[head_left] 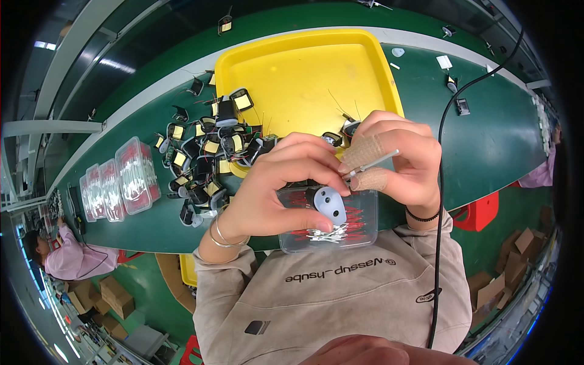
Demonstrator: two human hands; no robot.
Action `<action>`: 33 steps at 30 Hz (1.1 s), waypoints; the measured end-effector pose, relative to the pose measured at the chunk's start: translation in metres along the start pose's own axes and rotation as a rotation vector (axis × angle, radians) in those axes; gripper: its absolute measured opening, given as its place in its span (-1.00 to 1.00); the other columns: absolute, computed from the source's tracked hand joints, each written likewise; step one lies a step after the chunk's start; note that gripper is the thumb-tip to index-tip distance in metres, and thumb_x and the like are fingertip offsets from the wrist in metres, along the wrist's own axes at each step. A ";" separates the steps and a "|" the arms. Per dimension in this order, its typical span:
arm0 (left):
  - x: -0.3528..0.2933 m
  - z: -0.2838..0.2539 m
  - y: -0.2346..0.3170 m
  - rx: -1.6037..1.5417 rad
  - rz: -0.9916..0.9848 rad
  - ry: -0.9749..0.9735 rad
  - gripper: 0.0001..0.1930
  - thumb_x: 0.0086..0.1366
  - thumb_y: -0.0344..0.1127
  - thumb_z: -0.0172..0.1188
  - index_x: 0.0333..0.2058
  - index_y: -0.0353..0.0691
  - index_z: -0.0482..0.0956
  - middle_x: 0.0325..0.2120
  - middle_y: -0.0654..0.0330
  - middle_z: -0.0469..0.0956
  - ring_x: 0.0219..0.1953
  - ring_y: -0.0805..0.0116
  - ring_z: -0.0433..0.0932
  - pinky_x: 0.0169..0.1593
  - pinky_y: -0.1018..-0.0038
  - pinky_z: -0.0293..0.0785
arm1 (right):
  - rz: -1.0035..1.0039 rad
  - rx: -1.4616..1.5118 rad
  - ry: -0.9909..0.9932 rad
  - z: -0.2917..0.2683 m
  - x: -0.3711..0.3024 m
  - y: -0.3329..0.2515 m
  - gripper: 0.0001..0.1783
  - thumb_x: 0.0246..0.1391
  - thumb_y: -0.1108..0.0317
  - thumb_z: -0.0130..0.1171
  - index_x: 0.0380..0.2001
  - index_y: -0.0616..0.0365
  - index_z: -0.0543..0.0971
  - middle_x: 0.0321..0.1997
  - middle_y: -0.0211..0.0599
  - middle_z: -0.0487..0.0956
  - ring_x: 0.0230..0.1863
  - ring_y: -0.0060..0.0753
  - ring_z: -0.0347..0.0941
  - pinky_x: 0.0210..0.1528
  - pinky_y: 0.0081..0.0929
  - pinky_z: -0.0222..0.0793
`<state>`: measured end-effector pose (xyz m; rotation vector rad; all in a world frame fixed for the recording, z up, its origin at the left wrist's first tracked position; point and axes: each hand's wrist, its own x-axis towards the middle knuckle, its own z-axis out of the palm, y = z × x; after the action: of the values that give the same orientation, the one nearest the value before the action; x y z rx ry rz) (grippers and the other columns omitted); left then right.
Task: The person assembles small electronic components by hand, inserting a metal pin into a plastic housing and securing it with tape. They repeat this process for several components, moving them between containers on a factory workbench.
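Btwn L fingers (315, 170): housing (330, 205) (blk/wht).

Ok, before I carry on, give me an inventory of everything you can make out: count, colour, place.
Yellow tray: one, yellow, far side of table
Green table: one, green, under the work
Loose devices: many, black with yellow pads, mostly piled left
Held device: one, black with pale face, left hand
White rod: one, right fingers
Open box: one, clear, by the torso
Wires: many, red and white, inside it
Filled boxes: about four, clear, table left
Cable: one, black, right
Red stools: several, partly seen, both sides
Cardboard boxes: several, brown, floor
Co-worker: one, pink clothing, left
Left hand: one, bracelets
Right hand: one, taped fingers
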<state>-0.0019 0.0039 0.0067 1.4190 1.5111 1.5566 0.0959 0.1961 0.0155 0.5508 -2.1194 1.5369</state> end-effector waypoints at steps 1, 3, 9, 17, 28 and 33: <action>0.000 0.000 -0.001 0.003 0.006 -0.018 -0.61 -0.24 -0.23 0.47 -0.34 -0.18 0.64 -0.27 0.26 0.56 -0.10 0.23 0.42 0.03 0.36 0.29 | 0.002 0.001 -0.002 0.000 0.000 0.000 -0.70 -0.31 0.45 0.35 -0.38 0.27 0.60 -0.47 -0.24 0.57 -0.43 -0.32 0.48 -0.39 -0.49 0.37; 0.000 -0.001 -0.002 0.006 0.012 -0.037 -0.61 -0.23 -0.23 0.47 -0.34 -0.18 0.65 -0.27 0.27 0.56 -0.10 0.24 0.42 0.03 0.36 0.29 | 0.005 0.002 -0.004 -0.001 0.000 0.000 -0.70 -0.31 0.46 0.35 -0.38 0.27 0.60 -0.47 -0.24 0.57 -0.43 -0.31 0.48 -0.39 -0.49 0.37; 0.001 -0.001 -0.003 0.015 0.004 -0.057 -0.59 -0.24 -0.20 0.47 -0.33 -0.16 0.66 -0.25 0.29 0.55 -0.10 0.26 0.42 0.04 0.36 0.27 | 0.050 0.052 -0.031 -0.002 -0.001 0.000 -0.73 -0.29 0.46 0.35 -0.40 0.28 0.59 -0.49 -0.25 0.56 -0.44 -0.35 0.48 -0.41 -0.50 0.38; 0.002 0.002 -0.004 -0.096 -0.003 -0.127 -0.55 -0.26 -0.13 0.50 -0.36 -0.25 0.65 -0.32 0.19 0.58 -0.15 0.21 0.46 0.00 0.32 0.23 | -0.031 0.148 0.072 -0.006 0.001 0.000 -0.77 -0.25 0.52 0.34 -0.44 0.34 0.55 -0.47 -0.21 0.58 -0.40 -0.39 0.51 -0.36 -0.53 0.40; -0.005 0.025 -0.006 0.314 0.060 0.387 -0.61 -0.10 -0.43 0.42 -0.26 -0.25 0.50 -0.29 0.22 0.62 -0.25 0.38 0.55 -0.18 0.51 0.47 | -0.125 -0.143 0.394 0.008 -0.013 -0.023 -0.69 -0.46 0.47 0.46 -0.53 0.34 0.60 -0.51 -0.20 0.63 -0.49 -0.34 0.51 -0.40 -0.52 0.42; -0.008 0.019 -0.006 0.481 0.149 0.255 -0.46 -0.10 -0.45 0.44 -0.20 -0.23 0.27 -0.28 0.04 0.62 -0.15 0.22 0.60 0.09 0.30 0.25 | -0.092 -0.168 0.275 0.008 -0.012 -0.024 -0.68 -0.47 0.48 0.45 -0.49 0.30 0.62 -0.50 -0.26 0.62 -0.51 -0.35 0.49 -0.47 -0.54 0.43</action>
<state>0.0156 0.0049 -0.0049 1.6702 2.0798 1.5738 0.1181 0.1824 0.0245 0.3505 -1.9602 1.2891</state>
